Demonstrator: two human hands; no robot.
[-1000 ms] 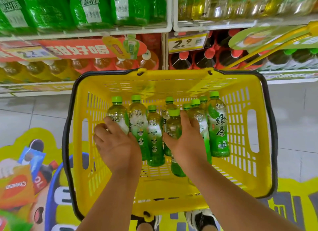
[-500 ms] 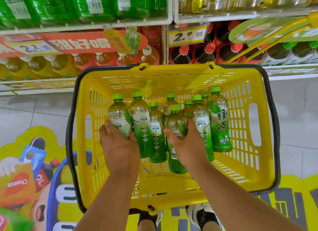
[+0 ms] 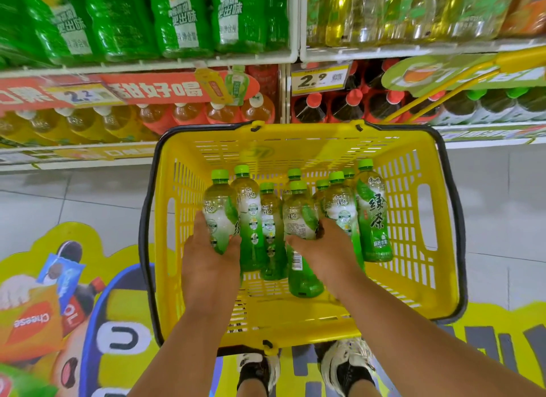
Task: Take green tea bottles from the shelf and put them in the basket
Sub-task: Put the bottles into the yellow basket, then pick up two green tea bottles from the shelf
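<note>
Both hands grip bottles inside the basket (image 3: 419,248): my left hand (image 3: 211,259) curls its fingers and thumb round the leftmost bottle (image 3: 220,210), and my right hand (image 3: 326,248) wraps the middle bottle (image 3: 300,219), whose base hangs toward 6 o'clock above the mesh floor. Further green tea bottles (image 3: 372,216) stand packed between and around the two, green caps toward 12 o'clock; the tallest leans at the 3 o'clock side, apart from the right wall. They crowd each held bottle on its inner side.

At 12 o'clock beyond the rim runs the shelf (image 3: 147,65), with large green bottles (image 3: 183,15) above, orange-capped drinks below and a price tag (image 3: 320,77) reading 2.9. A yellow handle (image 3: 461,80) crosses at 1 o'clock. Floor stickers (image 3: 44,308) lie at 8 o'clock; my shoes (image 3: 345,367) show at 6 o'clock under the basket.

Compared with a second ago, the basket sits further toward 3 o'clock in view, and my right hand has slid lower on its bottle, baring more label.

Forearms enter from 6 o'clock, converging, both hands with their backs up.
</note>
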